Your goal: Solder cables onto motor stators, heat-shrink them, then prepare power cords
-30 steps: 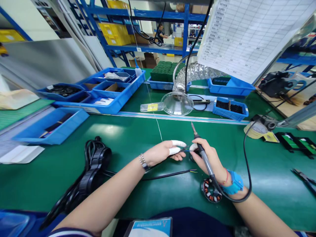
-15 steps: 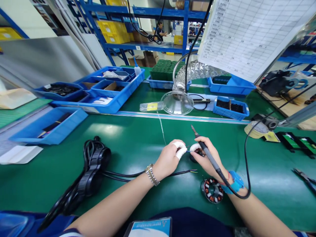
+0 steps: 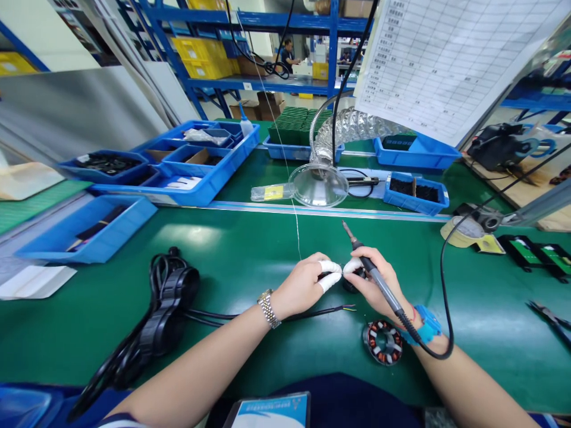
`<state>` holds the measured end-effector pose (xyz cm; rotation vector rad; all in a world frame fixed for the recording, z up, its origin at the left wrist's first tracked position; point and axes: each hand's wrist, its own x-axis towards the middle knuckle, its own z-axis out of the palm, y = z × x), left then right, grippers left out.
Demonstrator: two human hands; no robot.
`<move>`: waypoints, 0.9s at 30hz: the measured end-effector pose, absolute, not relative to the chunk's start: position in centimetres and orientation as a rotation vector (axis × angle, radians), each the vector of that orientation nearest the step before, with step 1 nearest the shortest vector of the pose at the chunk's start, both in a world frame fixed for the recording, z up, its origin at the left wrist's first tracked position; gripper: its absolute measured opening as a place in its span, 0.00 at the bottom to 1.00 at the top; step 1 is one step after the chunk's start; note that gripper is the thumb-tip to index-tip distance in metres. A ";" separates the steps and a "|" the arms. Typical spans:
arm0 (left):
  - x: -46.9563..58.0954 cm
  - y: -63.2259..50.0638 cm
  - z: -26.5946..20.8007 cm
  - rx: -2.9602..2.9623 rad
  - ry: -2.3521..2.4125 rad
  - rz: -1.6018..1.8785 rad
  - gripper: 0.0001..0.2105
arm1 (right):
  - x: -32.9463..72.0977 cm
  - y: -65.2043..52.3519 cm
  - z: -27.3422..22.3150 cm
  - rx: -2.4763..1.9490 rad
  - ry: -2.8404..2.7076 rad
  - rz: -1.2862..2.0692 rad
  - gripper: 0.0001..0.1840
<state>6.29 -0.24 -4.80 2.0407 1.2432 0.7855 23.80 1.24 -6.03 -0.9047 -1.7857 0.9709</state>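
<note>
Head view: the left grip (image 3: 300, 288) has its white-covered fingertips pinched together on a dark lead (image 3: 325, 275), mostly hidden, and meets the right grip (image 3: 384, 270), which is clamped around a soldering iron (image 3: 384, 289), tip pointing away from the body. Below the right grip, a wound ring (image 3: 370, 343) lies on the worktop (image 3: 312, 356); black cables (image 3: 312, 313) run below the left grip.

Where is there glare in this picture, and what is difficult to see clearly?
Head view: pale glare on the green tabletop, reflections in the clear hood; head view: print on the hanging sheet blurred, detail between the white fingertips too small to tell.
</note>
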 end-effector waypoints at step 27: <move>6.5 0.3 -5.6 1.766 1.276 0.723 0.05 | 23.6 0.9 -6.9 -1.114 -2.022 0.747 0.21</move>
